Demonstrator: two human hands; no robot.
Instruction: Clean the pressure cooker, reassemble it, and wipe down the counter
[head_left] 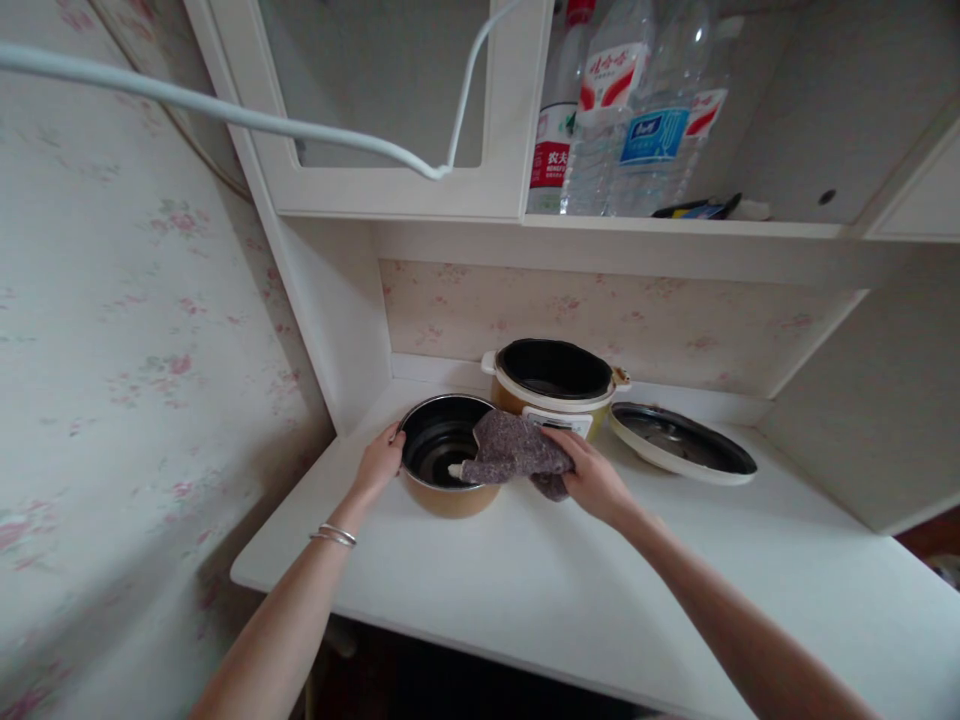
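While the left hand (381,460) grips the rim of the inner pot (442,467) near the bench's back-left corner, I note the right hand (592,478) closed on a grey cloth (514,452) draped over the pot's right rim. I judge wiping is in hand; the next move calls for pressing the cloth down inside while steadying the pot. The cooker body (555,385) stands just behind.
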